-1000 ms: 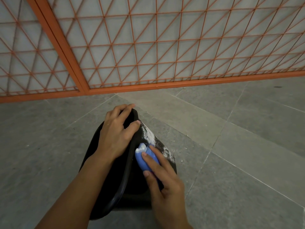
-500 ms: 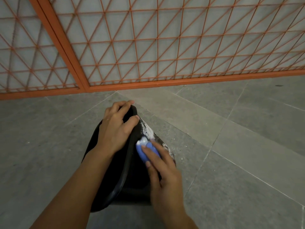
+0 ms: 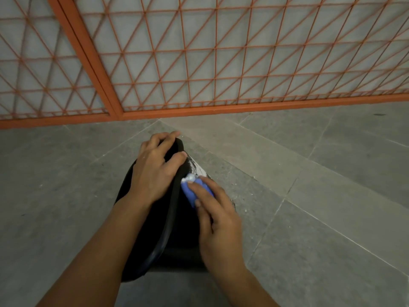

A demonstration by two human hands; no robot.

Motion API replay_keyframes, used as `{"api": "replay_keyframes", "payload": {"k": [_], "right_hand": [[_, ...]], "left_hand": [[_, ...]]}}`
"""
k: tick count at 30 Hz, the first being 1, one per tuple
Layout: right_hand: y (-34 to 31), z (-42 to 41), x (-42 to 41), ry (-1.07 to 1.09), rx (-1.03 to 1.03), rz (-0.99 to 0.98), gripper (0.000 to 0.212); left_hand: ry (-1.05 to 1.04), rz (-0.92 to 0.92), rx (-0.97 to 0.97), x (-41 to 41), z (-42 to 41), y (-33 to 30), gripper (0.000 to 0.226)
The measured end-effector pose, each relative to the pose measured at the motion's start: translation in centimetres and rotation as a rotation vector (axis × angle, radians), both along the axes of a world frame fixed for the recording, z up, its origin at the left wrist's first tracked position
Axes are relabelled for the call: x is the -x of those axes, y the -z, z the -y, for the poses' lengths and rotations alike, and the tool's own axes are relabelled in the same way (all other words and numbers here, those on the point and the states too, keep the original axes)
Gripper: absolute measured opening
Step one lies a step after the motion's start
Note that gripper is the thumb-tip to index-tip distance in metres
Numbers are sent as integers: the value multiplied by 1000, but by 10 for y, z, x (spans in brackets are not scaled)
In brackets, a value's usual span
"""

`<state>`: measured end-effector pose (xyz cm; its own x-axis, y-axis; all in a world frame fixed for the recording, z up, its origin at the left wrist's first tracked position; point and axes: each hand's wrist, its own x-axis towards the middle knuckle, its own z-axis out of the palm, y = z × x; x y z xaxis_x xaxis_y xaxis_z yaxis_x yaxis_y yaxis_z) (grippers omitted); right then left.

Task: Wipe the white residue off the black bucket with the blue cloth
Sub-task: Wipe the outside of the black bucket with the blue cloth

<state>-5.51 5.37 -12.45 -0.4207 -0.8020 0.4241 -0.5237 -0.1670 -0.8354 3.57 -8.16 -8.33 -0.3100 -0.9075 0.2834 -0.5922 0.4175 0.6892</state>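
A black bucket (image 3: 177, 229) stands on the grey floor below me, tilted so that its right outer wall faces up. White residue (image 3: 195, 169) streaks that wall near the rim. My left hand (image 3: 155, 171) grips the far rim, fingers curled over the edge and thumb on the outside. My right hand (image 3: 219, 218) holds a small folded blue cloth (image 3: 192, 189) against the wall just below the residue, with fingers laid over it. White smears show on the cloth's upper tip.
Grey stone floor tiles (image 3: 309, 196) spread all around the bucket. An orange metal lattice fence (image 3: 199, 63) with a thick post (image 3: 88, 56) runs across the far side. White flecks lie on the floor to the right of the bucket.
My right hand has slid the blue cloth up the bucket's wall toward the rim, and less white residue shows. The left hand keeps its grip on the rim.
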Motion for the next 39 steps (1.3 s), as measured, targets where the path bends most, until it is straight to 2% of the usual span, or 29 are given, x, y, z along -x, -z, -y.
{"api": "replay_keyframes", "payload": {"k": [3,6,10,12,16,20,26,31,35,39], "right_hand": [[-2,-9,-3,-28,-56,-24,42],[4,-22,-5,-51,2,-78,44],[14,7,19,31,-60,72,43],[15,-3,15,31,-92,115,44],[12,-15,0,-3,-31,23,39],[15,19,20,43,-105,102,36],[7,-3,7,13,-21,91,36],[11,7,19,58,-95,151,38],[0,-5,7,19,13,59,38],[-2,6,7,41,20,25,39]], "left_hand": [[-3,16,1,4,-3,-2,75],[41,52,28,9,-6,-4,77],[39,77,48,13,-5,-3,77],[39,85,47,13,-7,-4,77],[56,31,25,7,-12,-4,79],[30,14,-19,5,-10,0,81],[63,27,21,10,-16,-3,79],[52,64,40,14,-14,-7,78],[68,71,56,14,-16,-7,77],[41,64,30,13,-12,-6,76]]}}
